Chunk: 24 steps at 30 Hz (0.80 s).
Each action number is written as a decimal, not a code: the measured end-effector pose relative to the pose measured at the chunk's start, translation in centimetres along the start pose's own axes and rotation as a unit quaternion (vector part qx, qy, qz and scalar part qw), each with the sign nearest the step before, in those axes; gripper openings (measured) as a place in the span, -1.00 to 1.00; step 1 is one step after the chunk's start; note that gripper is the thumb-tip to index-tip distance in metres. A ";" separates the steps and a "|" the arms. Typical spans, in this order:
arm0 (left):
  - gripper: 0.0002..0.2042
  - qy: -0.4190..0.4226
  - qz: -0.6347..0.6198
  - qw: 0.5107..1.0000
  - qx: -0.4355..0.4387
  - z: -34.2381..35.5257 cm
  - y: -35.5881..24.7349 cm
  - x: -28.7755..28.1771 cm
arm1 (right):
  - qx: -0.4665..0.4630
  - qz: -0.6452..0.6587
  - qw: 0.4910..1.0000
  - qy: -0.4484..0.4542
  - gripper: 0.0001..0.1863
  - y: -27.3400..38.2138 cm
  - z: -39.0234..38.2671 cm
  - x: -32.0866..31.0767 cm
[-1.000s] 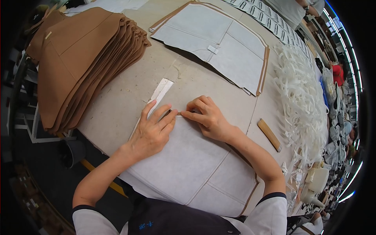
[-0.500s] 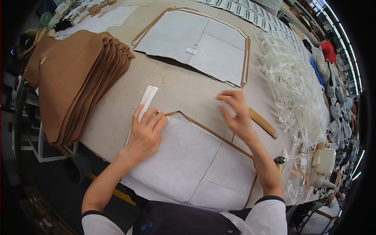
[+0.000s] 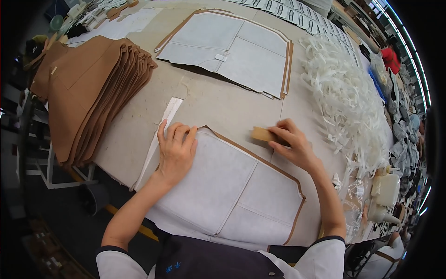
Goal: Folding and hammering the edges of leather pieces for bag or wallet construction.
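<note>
In front of me lies a panel [image 3: 211, 172] with a white lining, stitched seams and a brown folded edge. My left hand [image 3: 175, 151] rests on its upper left corner, fingers stretched out, beside a long white strip [image 3: 173, 108]. Above the panel's far edge, my right hand [image 3: 292, 145] grips a flat tan wooden tool [image 3: 263, 134], slightly blurred. Its far end sticks out to the left of my fingers; the rest is hidden by the hand.
Brown pieces [image 3: 88, 88] are piled at the left table edge. Farther off lies a stack of white-lined panels [image 3: 227, 49]. A heap of white ribbon strips [image 3: 344, 97] covers the right side, with a white plastic bottle [image 3: 383, 215] nearer me. A dark bin [image 3: 93, 199] stands below the table.
My right hand, bare and spread before, has picked up the tan wooden tool from the table and brought it left, near the panel's edge. My left hand stays at the corner.
</note>
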State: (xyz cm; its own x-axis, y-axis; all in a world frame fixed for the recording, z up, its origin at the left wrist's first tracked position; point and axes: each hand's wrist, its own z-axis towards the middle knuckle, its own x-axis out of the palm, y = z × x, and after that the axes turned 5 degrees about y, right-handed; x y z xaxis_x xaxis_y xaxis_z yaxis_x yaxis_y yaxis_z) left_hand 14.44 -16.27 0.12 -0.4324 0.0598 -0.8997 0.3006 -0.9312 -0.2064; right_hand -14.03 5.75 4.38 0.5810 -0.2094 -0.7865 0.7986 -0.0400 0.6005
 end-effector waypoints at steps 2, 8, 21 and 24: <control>-0.62 -0.008 0.000 1.000 -0.004 0.1 -0.3 0.1 | 0.001 0.027 0.999 0.040 -0.61 1.1 3.2 0.7; -0.55 0.008 0.036 0.999 0.028 -0.3 -0.6 -0.1 | -0.100 -0.005 0.976 0.191 -0.63 0.5 9.1 1.0; -0.47 0.081 0.024 0.996 -0.005 -0.4 -0.9 -0.3 | -0.217 -0.021 0.943 0.251 -0.68 0.1 11.4 0.5; -0.47 0.083 0.022 0.996 -0.005 -0.4 -0.8 -0.4 | -0.238 -0.043 0.935 0.260 -0.68 0.8 12.3 0.7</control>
State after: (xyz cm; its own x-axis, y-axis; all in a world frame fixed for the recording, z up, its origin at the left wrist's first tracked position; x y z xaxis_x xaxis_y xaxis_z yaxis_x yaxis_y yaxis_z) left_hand 14.66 -15.42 0.48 -0.2734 0.0786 -0.9587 0.3247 -0.9306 -0.1689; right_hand -14.91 -6.48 6.13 0.4101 0.2836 -0.8668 0.7530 0.4309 0.4972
